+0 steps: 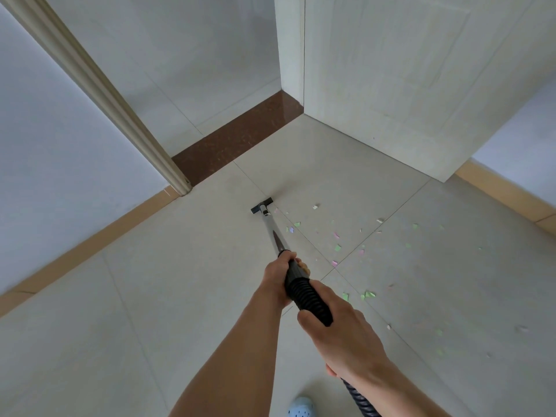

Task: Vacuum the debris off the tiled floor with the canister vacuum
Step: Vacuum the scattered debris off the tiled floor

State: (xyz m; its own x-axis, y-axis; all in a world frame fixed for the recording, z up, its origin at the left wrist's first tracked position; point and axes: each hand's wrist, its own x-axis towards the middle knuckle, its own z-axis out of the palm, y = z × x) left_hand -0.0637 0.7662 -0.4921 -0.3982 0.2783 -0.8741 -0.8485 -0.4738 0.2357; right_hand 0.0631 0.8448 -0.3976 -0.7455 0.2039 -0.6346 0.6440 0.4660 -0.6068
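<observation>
L hand (pixel 278 276) + R hand (pixel 343 323) each grip clenched on vac hose (pixel 310 296); no writing legible.

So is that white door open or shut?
Open. The door swings into the room, leaving the brown threshold and floor beyond it exposed.

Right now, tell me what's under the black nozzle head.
The nozzle head rests on bare beige floor tile, with no scraps visible at its edges. What lies directly beneath it is covered. The nearest paper scraps lie to its right, beside the metal wand.
</observation>
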